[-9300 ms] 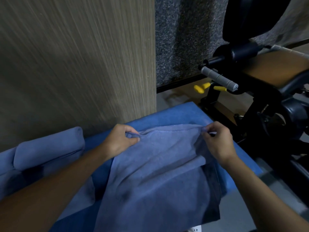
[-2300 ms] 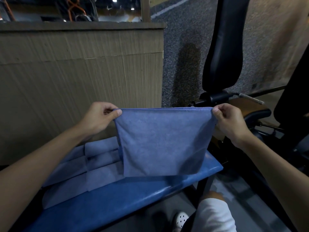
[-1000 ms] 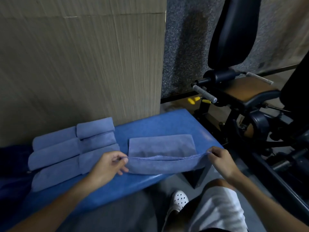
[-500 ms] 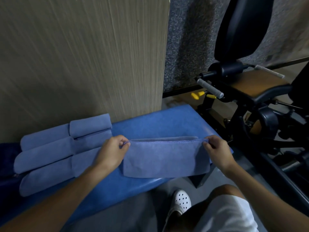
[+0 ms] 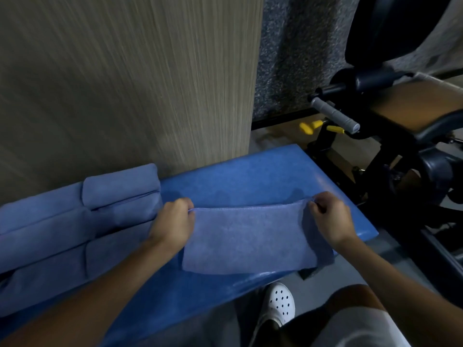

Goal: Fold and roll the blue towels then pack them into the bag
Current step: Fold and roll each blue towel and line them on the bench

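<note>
Both hands have their fingertips tucked out of sight at the far hem of the folded blue terry towel [image 5: 248, 239], so only curled knuckles show. The left hand [image 5: 172, 221] pinches the towel's far-left corner and the right hand [image 5: 330, 219] pinches its far-right corner, which is lifted slightly. How many layers the towel has cannot be made out. It lies near the front edge of the blue padded bench [image 5: 238, 176]. Just left of it, the rolled blue towels [image 5: 75, 221] lie pressed together in rows; the picture's left edge cuts them off and the left forearm covers their near end, so their number is unclear. Behind the bench stands a blurred wood-grain panel [image 5: 125, 83], with a speckled grey wall covering [image 5: 288, 58] beside it. On the right, a black exercise machine [image 5: 400, 159] with a grey grip handle [image 5: 334, 116], yellow knobs [image 5: 309, 126] and a brown seat pad [image 5: 413, 106] is partly cropped. Below the bench's front edge, a white perforated clog [image 5: 278, 304] shows beside the person's knee.
</note>
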